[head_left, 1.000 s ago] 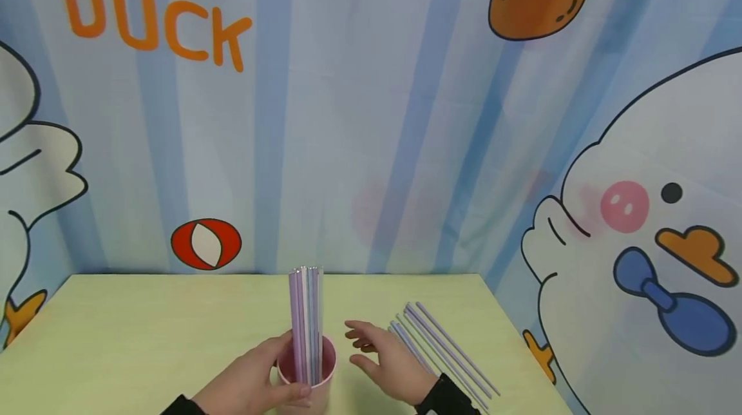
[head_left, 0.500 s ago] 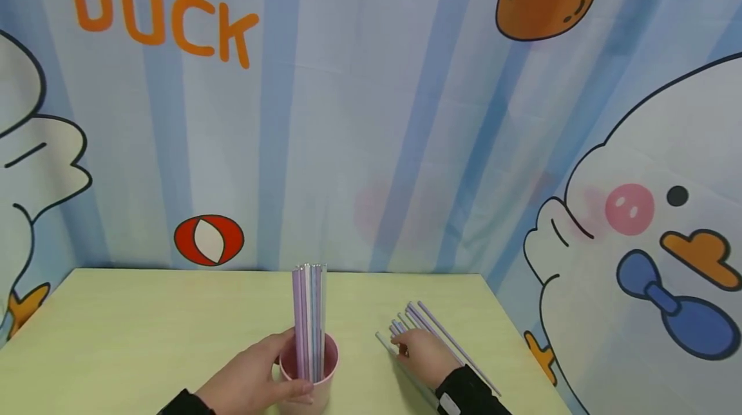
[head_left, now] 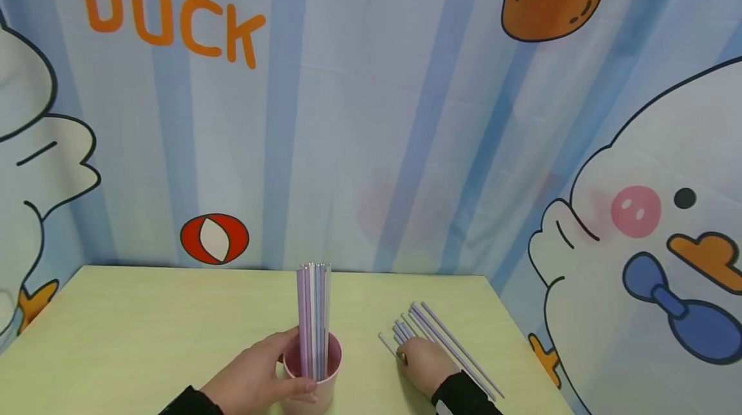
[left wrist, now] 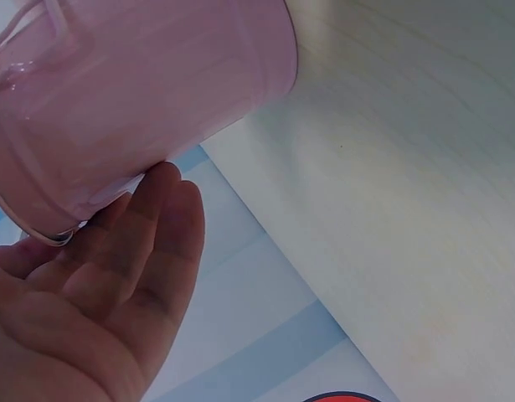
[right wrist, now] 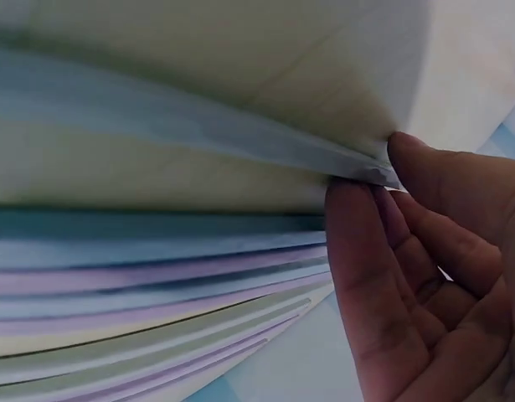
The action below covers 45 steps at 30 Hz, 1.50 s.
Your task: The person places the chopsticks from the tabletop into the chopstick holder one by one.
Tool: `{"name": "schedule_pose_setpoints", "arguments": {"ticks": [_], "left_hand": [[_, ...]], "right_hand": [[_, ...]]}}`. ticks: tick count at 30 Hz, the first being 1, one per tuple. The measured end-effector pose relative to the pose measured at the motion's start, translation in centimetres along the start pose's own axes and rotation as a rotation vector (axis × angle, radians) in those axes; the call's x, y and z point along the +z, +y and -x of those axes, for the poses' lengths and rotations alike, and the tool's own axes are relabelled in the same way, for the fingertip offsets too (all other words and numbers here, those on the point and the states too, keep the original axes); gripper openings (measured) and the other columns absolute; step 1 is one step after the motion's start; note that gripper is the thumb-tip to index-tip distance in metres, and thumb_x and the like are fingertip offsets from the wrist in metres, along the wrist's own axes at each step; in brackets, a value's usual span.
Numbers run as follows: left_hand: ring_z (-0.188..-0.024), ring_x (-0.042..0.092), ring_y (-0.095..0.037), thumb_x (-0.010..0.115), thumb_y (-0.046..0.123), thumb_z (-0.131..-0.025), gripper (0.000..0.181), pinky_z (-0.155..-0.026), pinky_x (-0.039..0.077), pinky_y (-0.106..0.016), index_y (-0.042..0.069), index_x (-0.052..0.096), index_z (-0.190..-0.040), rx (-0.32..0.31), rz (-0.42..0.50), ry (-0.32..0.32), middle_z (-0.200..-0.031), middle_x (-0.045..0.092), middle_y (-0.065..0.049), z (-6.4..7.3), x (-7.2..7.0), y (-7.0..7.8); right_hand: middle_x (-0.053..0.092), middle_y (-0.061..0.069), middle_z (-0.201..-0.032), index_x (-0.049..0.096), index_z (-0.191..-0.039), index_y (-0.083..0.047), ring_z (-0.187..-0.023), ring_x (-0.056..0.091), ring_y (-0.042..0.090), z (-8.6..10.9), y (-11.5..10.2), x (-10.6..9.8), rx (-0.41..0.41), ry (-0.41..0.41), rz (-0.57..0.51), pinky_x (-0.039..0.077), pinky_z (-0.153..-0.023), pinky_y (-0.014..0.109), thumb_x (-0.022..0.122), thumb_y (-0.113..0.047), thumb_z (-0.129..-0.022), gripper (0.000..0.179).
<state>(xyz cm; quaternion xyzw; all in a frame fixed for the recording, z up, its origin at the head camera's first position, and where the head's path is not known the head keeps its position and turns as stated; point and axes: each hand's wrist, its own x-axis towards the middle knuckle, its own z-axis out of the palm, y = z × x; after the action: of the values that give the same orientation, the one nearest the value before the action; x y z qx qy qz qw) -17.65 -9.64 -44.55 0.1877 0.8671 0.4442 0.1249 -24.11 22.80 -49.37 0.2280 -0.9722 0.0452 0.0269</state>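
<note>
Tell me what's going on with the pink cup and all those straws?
A person is handling straws at a table. Their left hand holds the pink cup, and a bundle of straws stands upright in it. Their right hand pinches one pale straw near its end, on the side of the row closest to the cup. The other straws lie side by side on the table, not in the cup.

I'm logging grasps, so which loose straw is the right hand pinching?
The leftmost loose straw in the head view, held by the right hand; a gap sets it apart from the other loose straws.
</note>
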Motion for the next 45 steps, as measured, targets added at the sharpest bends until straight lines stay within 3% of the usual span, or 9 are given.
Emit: {"name": "schedule_pose_setpoints", "arguments": {"ticks": [8, 13, 20, 27, 37, 45], "left_hand": [[-0.097, 0.055, -0.023, 0.075, 0.056, -0.071, 0.082, -0.089, 0.050, -0.054, 0.023, 0.048, -0.141, -0.012, 0.003, 0.003, -0.104, 0.061, 0.003, 0.0, 0.1, 0.2], [-0.097, 0.054, -0.023, 0.075, 0.056, -0.071, 0.083, -0.089, 0.050, -0.054, 0.024, 0.047, -0.142, -0.030, 0.020, -0.003, -0.102, 0.061, 0.004, -0.1, 0.1, 0.2], [-0.096, 0.055, -0.022, 0.075, 0.055, -0.071, 0.082, -0.088, 0.050, -0.056, 0.024, 0.047, -0.142, -0.030, 0.027, -0.008, -0.102, 0.061, 0.004, -0.1, 0.1, 0.2], [-0.095, 0.055, -0.022, 0.076, 0.054, -0.071, 0.082, -0.087, 0.050, -0.056, 0.022, 0.047, -0.141, -0.033, 0.045, -0.011, -0.100, 0.062, 0.002, -0.1, 0.1, 0.2], [-0.095, 0.054, -0.021, 0.076, 0.054, -0.071, 0.080, -0.087, 0.049, -0.054, 0.023, 0.049, -0.139, -0.011, 0.022, -0.003, -0.101, 0.061, 0.004, 0.0, 0.0, 0.2], [-0.096, 0.055, -0.022, 0.076, 0.053, -0.071, 0.083, -0.087, 0.050, -0.058, 0.021, 0.047, -0.142, -0.049, 0.054, -0.009, -0.103, 0.062, 0.003, -0.2, 0.2, 0.2]], "right_hand": [[0.068, 0.000, -0.077, 0.075, -0.093, -0.006, -0.070, 0.062, 0.012, 0.1, -0.4, 0.0, -0.028, 0.034, -0.006, 0.054, -0.065, 0.033, 0.074, -0.006, -0.080, 0.013], [0.066, 0.000, -0.076, 0.074, -0.092, -0.005, -0.068, 0.060, 0.011, 0.1, -0.6, -0.1, -0.044, 0.057, -0.003, 0.053, -0.062, 0.032, 0.073, -0.004, -0.080, 0.012], [0.068, 0.001, -0.080, 0.074, -0.094, -0.006, -0.072, 0.062, 0.013, -0.1, -0.7, -0.2, -0.008, 0.010, -0.031, 0.054, -0.065, 0.033, 0.072, -0.004, -0.082, 0.012], [0.062, -0.005, -0.072, 0.074, -0.096, -0.006, -0.064, 0.054, 0.007, -0.5, -0.8, -0.5, -0.017, 0.013, -0.076, 0.050, -0.059, 0.030, 0.072, -0.003, -0.081, 0.016], [0.060, -0.005, -0.081, 0.067, -0.119, -0.004, -0.067, 0.055, 0.008, -1.8, -2.9, -5.4, -0.047, 0.051, -0.330, 0.050, -0.058, 0.028, 0.067, -0.009, -0.090, 0.029], [0.062, -0.003, -0.087, 0.061, -0.126, -0.005, -0.076, 0.063, 0.010, -3.0, -5.4, -10.1, -0.062, 0.173, -0.476, 0.056, -0.065, 0.030, 0.064, -0.013, -0.093, 0.034]]}}
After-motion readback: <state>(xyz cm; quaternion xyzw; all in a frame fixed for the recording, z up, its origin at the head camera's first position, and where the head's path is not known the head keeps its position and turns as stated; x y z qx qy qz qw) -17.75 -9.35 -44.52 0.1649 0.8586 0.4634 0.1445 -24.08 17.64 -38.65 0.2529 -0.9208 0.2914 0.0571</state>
